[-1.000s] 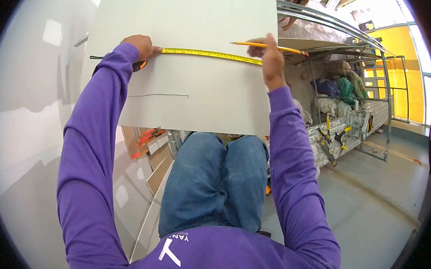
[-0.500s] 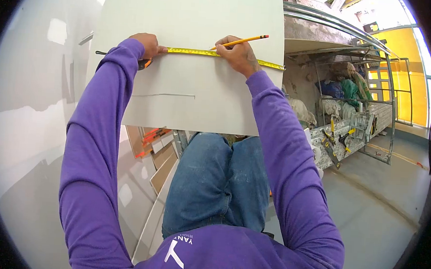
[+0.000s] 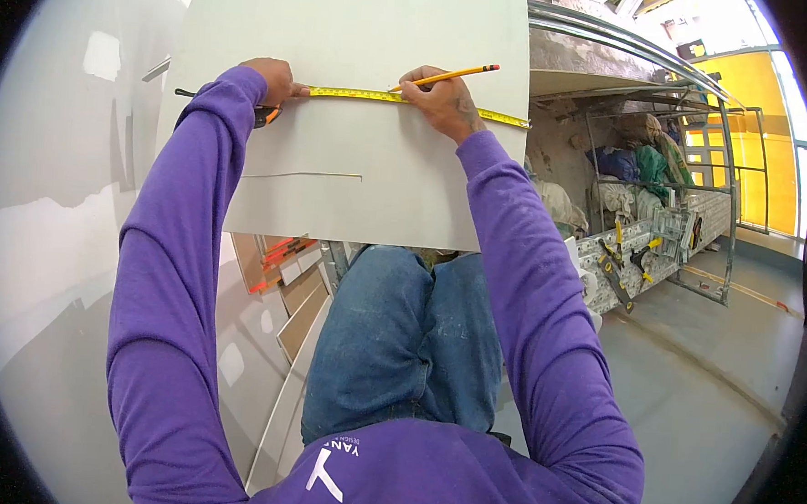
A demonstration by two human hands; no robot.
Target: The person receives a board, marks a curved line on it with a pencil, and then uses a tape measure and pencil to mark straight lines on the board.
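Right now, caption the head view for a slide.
Left hand pins tape measure across pale board; right hand holds pencil there.

One head-worn fisheye view, looking steeply down and forward, close over the flat pale-grey board (image 3: pixel 352 185) and the blue-jeaned knees (image 3: pixel 408 334) beneath.

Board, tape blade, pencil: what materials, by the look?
Board: pale grey, matte, thin flat sheet with a fine line scored or cut in it; plasterboard or cement sheet, cannot tell which. Tape blade: yellow with printed marks, lies straight across the board; probably painted steel. Pencil in the right hand: glossy yellow paint, dark end; likely wood.
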